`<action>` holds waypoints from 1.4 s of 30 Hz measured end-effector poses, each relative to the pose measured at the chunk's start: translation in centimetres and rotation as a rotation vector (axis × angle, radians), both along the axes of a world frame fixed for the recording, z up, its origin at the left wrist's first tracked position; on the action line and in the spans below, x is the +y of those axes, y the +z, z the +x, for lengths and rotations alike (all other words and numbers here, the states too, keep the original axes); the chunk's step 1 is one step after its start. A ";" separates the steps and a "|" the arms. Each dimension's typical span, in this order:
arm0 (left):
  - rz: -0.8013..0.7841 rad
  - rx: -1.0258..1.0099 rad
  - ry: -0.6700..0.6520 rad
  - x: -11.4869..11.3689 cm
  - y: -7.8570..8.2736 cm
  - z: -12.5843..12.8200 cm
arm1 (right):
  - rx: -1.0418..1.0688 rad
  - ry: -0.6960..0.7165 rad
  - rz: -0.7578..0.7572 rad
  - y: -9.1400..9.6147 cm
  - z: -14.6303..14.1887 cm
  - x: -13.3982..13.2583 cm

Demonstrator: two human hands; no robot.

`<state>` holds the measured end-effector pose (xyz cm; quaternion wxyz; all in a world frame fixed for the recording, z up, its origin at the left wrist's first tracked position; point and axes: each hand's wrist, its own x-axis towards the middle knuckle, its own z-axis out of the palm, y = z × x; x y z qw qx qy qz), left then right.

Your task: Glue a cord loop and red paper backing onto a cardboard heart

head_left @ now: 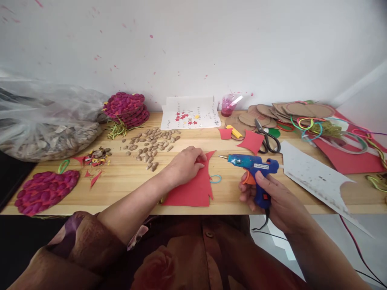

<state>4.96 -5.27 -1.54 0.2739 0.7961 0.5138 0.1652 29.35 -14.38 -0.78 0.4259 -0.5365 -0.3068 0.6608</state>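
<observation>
My right hand is wrapped round the handle of a blue glue gun, with fingers by its orange trigger. The gun's metal nozzle points left, just past the edge of a red foam or paper sheet. My left hand lies on this sheet, its fingers curled and pressed together near the upper right edge. What lies under the fingertips is hidden. A light blue loop sticks out from the sheet's right side.
Left are a plastic bag, a stack of purple pieces, a single purple piece and loose beans or seeds. Scissors, cardboard pieces, a pink-stained cup and a white sheet are behind and right.
</observation>
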 end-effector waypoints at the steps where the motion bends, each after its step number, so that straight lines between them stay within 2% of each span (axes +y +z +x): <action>1: -0.007 -0.004 -0.006 0.0 0.1 0.0 | -0.015 -0.007 0.007 0.0 0.1 0.1; 6: -0.027 -0.029 -0.013 -0.3 0.6 -0.3 | -0.045 0.025 0.060 -0.5 0.5 0.7; 13: 0.006 -0.089 -0.034 -0.9 0.4 -0.7 | -0.260 0.118 0.100 -0.7 0.3 1.0; 16: 0.082 -0.130 -0.047 -1.8 0.1 -1.1 | -0.338 0.143 0.108 -0.6 0.2 1.1; 20: 0.241 -0.177 -0.098 -3.3 -0.7 -2.0 | -0.506 0.260 0.119 -0.3 0.1 1.2; 26: 0.419 -0.175 -0.124 -5.0 -1.9 -3.1 | -0.759 0.369 0.295 0.6 -0.5 1.2; 36: 0.441 -0.222 -0.135 -5.5 -2.1 -3.3 | -0.982 0.478 0.518 1.3 -1.8 1.5; 42: 0.445 -0.224 -0.168 -5.6 -2.2 -3.4 | -1.030 0.513 0.535 1.5 -2.5 1.8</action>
